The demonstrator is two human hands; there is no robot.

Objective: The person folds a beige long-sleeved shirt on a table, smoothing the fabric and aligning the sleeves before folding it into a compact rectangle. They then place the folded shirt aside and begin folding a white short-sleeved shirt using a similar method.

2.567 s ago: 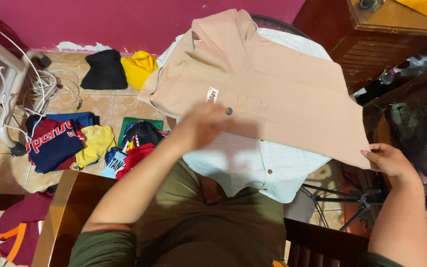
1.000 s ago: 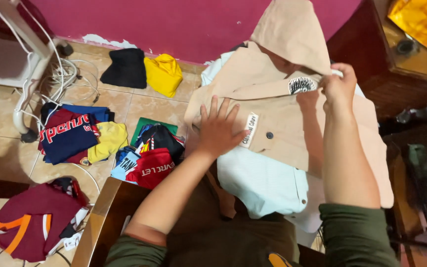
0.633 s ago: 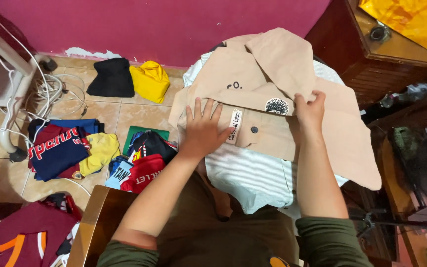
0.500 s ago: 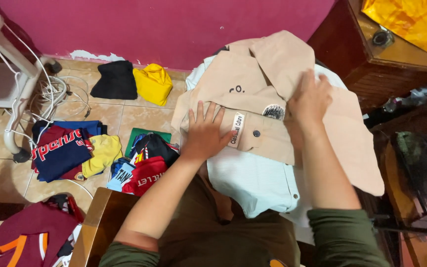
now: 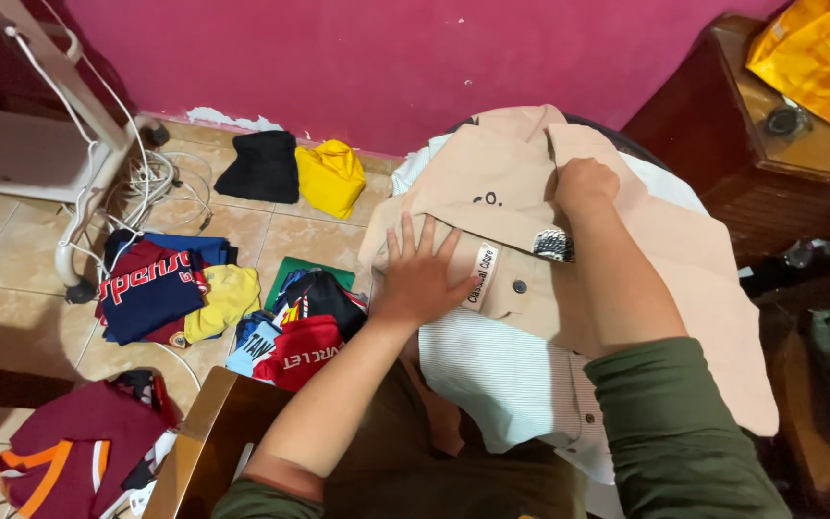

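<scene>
Beige cloth filled the middle of the view: a beige jacket [image 5: 617, 279] lay partly folded over a pale striped shirt [image 5: 506, 375], which showed below its lower edge. On the jacket's left part the left hand [image 5: 422, 279] lay flat, palm down, fingers spread wide and pressing the fabric just beside a small white label [image 5: 480, 276] and a dark button [image 5: 520, 286]. Higher on the jacket, the right hand [image 5: 585, 185] was curled into a loose fist, its fingers closed on a fold of the beige cloth near the collar. Left of the jacket, on the tiled floor [image 5: 12, 279], lay heaps of clothes: a black garment [image 5: 261, 165] and a yellow one [image 5: 330, 176] close to the pink wall [image 5: 386, 58], a navy and red pile [image 5: 151, 285] farther left, and a red and black heap [image 5: 305, 322] nearest the jacket. Right of the jacket stood a dark wooden cabinet [image 5: 770, 163].
</scene>
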